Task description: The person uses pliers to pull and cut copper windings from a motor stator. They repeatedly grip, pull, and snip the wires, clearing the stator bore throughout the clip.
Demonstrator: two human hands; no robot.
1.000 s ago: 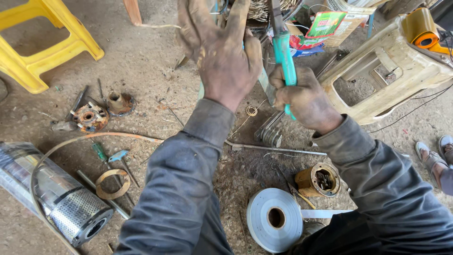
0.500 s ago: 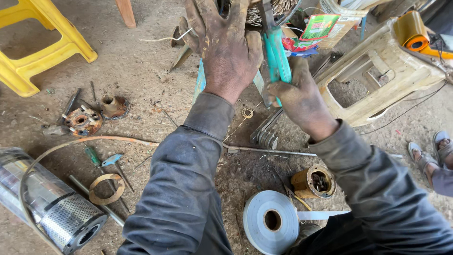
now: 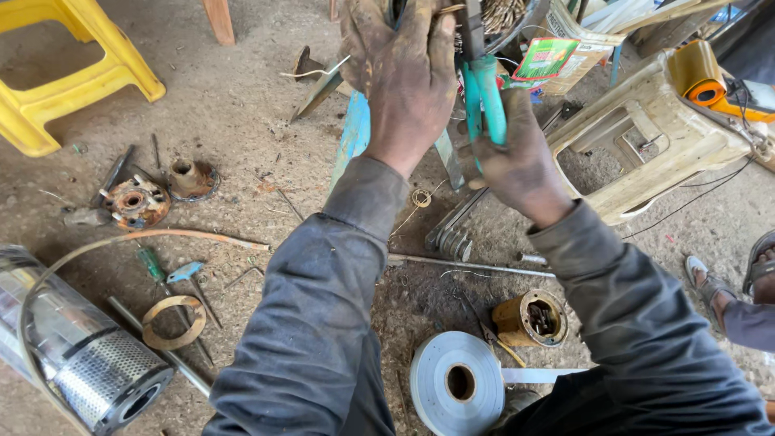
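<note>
My right hand (image 3: 521, 165) grips the teal handles of a pair of pliers (image 3: 482, 93) that point up toward the top edge. My left hand (image 3: 401, 77), dirty with grease, is closed over a part at the top of the frame, next to the plier jaws; what it holds is mostly hidden by its fingers. A bundle of wire windings (image 3: 504, 14) shows just beyond both hands. Both arms wear dark grey sleeves.
On the dirt floor lie a roll of white tape (image 3: 452, 383), a rusty cylinder (image 3: 529, 317), a perforated metal tube (image 3: 77, 359), a rusty flange (image 3: 133, 202), a ring (image 3: 171, 321) and a rod (image 3: 468, 265). A yellow stool (image 3: 73, 73) stands top left, a beige stool (image 3: 646, 133) lies right. Another person's sandalled foot (image 3: 710, 287) is at right.
Both hands have moved up toward the top of the view, with the pliers turned more upright. The view has shifted a little, so floor items sit lower.
</note>
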